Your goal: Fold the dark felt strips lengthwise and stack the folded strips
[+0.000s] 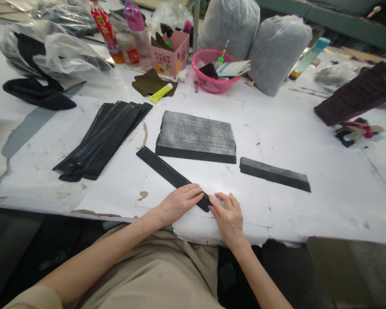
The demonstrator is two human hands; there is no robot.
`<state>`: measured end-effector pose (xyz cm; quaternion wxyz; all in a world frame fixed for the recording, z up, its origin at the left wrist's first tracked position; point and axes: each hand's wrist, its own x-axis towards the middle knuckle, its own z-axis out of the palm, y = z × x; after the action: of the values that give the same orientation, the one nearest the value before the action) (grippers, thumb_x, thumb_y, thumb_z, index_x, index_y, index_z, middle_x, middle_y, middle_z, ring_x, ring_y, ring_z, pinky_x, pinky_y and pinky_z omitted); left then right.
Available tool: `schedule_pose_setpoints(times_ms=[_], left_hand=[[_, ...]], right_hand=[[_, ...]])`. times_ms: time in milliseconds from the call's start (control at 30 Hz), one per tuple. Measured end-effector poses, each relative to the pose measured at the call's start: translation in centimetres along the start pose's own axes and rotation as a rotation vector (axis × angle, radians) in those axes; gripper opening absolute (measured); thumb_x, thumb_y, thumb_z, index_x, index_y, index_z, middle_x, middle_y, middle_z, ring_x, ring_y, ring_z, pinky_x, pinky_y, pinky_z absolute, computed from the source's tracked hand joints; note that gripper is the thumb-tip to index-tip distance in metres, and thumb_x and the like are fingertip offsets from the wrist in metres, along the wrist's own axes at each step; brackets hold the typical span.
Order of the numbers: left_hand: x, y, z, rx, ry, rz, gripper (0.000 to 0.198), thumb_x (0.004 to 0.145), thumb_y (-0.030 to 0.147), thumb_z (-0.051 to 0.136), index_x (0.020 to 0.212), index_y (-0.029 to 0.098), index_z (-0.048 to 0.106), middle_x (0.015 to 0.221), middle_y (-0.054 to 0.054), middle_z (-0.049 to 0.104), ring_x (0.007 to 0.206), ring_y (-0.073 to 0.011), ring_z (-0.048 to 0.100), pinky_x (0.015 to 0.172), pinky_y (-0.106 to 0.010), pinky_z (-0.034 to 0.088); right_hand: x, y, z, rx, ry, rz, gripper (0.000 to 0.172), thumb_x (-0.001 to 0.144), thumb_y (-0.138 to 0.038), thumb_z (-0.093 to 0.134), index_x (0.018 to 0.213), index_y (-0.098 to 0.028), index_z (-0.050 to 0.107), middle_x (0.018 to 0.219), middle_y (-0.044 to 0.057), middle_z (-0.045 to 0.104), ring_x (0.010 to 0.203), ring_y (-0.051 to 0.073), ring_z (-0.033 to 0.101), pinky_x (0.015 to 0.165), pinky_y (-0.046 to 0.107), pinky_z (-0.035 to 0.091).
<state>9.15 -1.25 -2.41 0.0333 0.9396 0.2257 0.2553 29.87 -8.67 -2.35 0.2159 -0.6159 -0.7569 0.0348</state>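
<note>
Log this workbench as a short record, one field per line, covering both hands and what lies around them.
Left hand: fingers laid on a black strip
Right hand: fingertips at the strip's near end
Black strip: flat, slanting toward the person
Left of it: overlapping pile of dark strips
Beyond it: wide grey piece with a black front edge
Right of it: narrow grey-and-black piece
Farther back: yellow tube on an olive piece; pink basin
Surface: white tabletop, marked in places
</note>
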Motion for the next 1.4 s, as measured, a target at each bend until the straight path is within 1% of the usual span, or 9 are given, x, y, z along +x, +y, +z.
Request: schedule_pose_setpoints(times_ms=[167,300,400,533,700,867,1000,1167,1400], left_hand=[[-0.6,-0.1,-1.1,0.023,-0.052,-0.050,0.024,0.094,0.011,0.044,0.111,0.009,0.060,0.108,-0.010,0.065,0.107,-0.0227,0.059,0.095,-0.040,0.054],[-1.0,0.3,-1.3,-0.016,-0.061,-0.096,0.026,0.095,0.011,0.042,0.115,0.010,0.059,0.110,-0.011,0.063,0.108,-0.0214,0.058,0.094,-0.038,0.055],[-1.3,0.4,-1.1,-0.018,-0.048,-0.103,0.026,0.095,0.011,0.042,0.114,0.009,0.059,0.109,-0.012,0.063,0.108,-0.0219,0.058,0.093,-0.038,0.056],[-1.3,0.5,-1.1,0.002,-0.042,-0.096,0.027,0.095,0.011,0.042,0.116,0.010,0.059,0.109,-0.012,0.065,0.109,-0.0225,0.058,0.092,-0.040,0.055],[-1.5,0.5,-1.1,-0.017,-0.065,-0.111,0.026,0.095,0.012,0.044,0.116,0.012,0.060,0.110,-0.011,0.065,0.108,-0.0218,0.059,0.093,-0.039,0.055],[-2.1,0.7,-0.8,-0.043,-0.091,-0.152,0.025,0.094,0.012,0.048,0.115,0.013,0.061,0.105,-0.009,0.065,0.106,-0.0210,0.058,0.094,-0.039,0.054],[-2.3,0.9,-0.9,-0.019,-0.074,-0.143,0.023,0.092,0.011,0.051,0.113,0.012,0.061,0.105,-0.010,0.064,0.105,-0.0219,0.057,0.094,-0.039,0.053],[-2.2,1.2,-1.3,-0.034,-0.068,-0.167,0.021,0.093,0.012,0.051,0.110,0.013,0.062,0.102,-0.009,0.065,0.103,-0.0217,0.056,0.091,-0.039,0.052],[-2.3,1.6,-1.5,-0.071,-0.054,-0.211,0.016,0.093,0.015,0.052,0.103,0.017,0.064,0.095,-0.006,0.065,0.098,-0.0198,0.057,0.085,-0.036,0.050]], right_hand=[[-0.2,0.0,-0.2,0.055,0.020,0.009,0.025,0.090,-0.022,0.061,0.113,-0.029,0.066,0.110,0.005,0.062,0.103,0.023,0.054,0.106,0.047,0.039],[0.0,0.4,-0.7,0.249,0.031,0.046,0.008,0.090,-0.025,0.061,0.094,-0.025,0.068,0.100,0.003,0.064,0.096,0.020,0.057,0.107,0.046,0.038],[0.2,0.4,-1.1,0.342,0.025,0.096,0.007,0.091,-0.025,0.060,0.089,-0.024,0.066,0.094,0.002,0.064,0.093,0.018,0.058,0.105,0.044,0.039],[0.8,-0.4,-1.3,0.254,-0.007,0.131,0.010,0.091,-0.023,0.060,0.100,-0.023,0.065,0.097,0.004,0.064,0.095,0.021,0.056,0.094,0.040,0.042],[1.8,-1.9,-1.4,0.055,-0.160,0.172,0.026,0.082,-0.032,0.072,0.104,-0.022,0.063,0.098,0.005,0.063,0.094,0.023,0.053,0.082,0.037,0.039],[3.5,-2.9,-1.8,-0.065,-0.286,0.216,0.025,0.076,-0.033,0.078,0.091,-0.021,0.061,0.090,0.004,0.063,0.087,0.023,0.053,0.078,0.035,0.035],[4.5,-2.7,-2.0,-0.024,-0.355,0.231,0.022,0.077,-0.033,0.078,0.082,-0.021,0.060,0.083,0.001,0.063,0.081,0.020,0.055,0.074,0.033,0.033],[4.0,-2.2,-1.7,0.076,-0.326,0.266,0.018,0.081,-0.032,0.072,0.077,-0.022,0.058,0.078,-0.001,0.064,0.076,0.017,0.056,0.072,0.031,0.032],[2.8,-2.5,-1.6,0.265,-0.253,0.447,0.004,0.081,-0.026,0.064,0.081,-0.023,0.061,0.074,-0.003,0.066,0.065,0.016,0.058,0.061,0.028,0.033]])
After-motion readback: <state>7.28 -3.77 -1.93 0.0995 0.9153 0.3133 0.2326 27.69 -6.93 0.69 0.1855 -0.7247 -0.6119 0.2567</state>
